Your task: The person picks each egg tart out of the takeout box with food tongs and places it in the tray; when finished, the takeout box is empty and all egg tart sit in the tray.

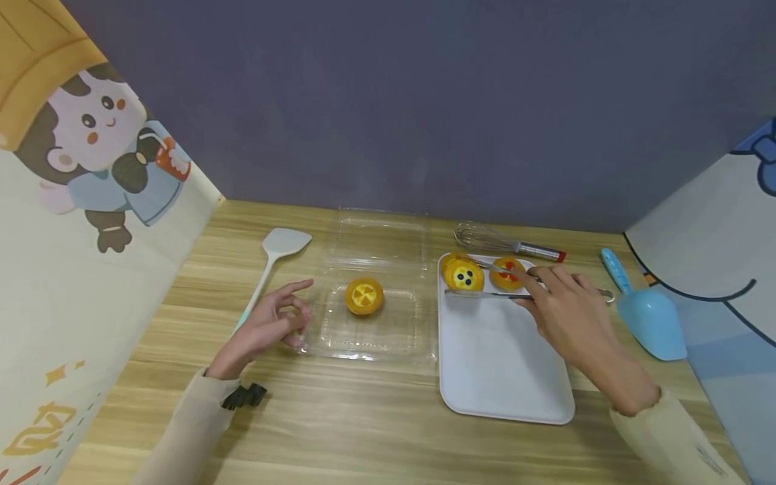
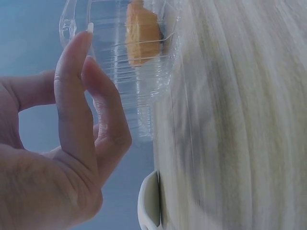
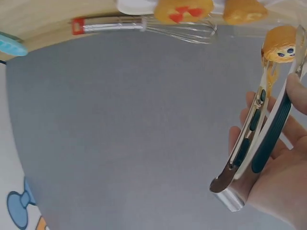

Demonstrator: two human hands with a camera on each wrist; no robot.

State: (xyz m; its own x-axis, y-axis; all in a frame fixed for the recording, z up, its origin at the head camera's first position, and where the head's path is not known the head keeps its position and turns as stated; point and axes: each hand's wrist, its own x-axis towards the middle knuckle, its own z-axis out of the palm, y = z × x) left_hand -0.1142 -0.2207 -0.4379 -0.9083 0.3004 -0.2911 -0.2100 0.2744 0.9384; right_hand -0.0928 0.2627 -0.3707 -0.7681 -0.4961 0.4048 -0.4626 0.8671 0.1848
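Note:
My right hand grips metal tongs with dark green handle grips. A tart with blue dots sits between the tong tips, over the far left part of a white tray. In the right wrist view that tart is apart from the others. A red-topped tart lies on the tray, partly behind the tongs. My left hand is at the left edge of an unfolded clear plastic box, index finger stretched and the others loosely bent. One yellow-topped tart sits inside the box.
A whisk lies behind the tray. To its right rests a light blue scoop, by the side wall. A white spatula with a pale green handle lies left of the box. A dark wall closes off the back of the wooden table.

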